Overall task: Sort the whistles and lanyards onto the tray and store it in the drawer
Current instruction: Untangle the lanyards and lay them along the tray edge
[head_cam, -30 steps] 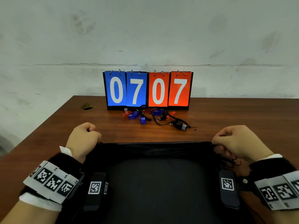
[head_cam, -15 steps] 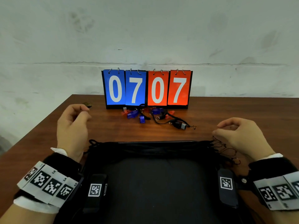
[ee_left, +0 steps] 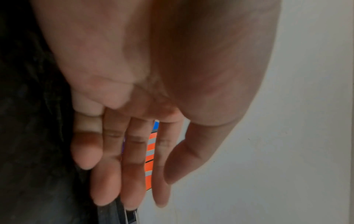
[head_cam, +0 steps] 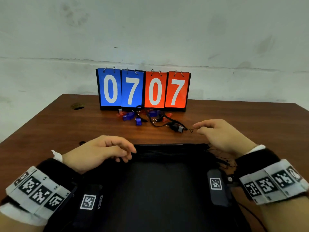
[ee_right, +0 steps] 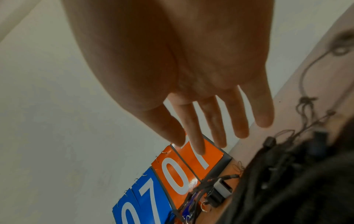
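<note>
My left hand [head_cam: 100, 153] hangs relaxed and empty over the far left corner of the flat black tray [head_cam: 158, 198]. My right hand [head_cam: 222, 134], fingers straight, empty, is past its far right corner. Beyond the tray lie blue and red plastic whistles [head_cam: 127, 116]; on its far edge, black cord lanyards [head_cam: 167, 152].

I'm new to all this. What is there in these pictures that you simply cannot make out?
- Whistles and lanyards: head view, small and tangled, so no count.
- Black tray: head view, near end cut off by the bottom edge.
- Drawer: in no view.
- Table: left wrist view, hidden by the blurred left hand.
</note>
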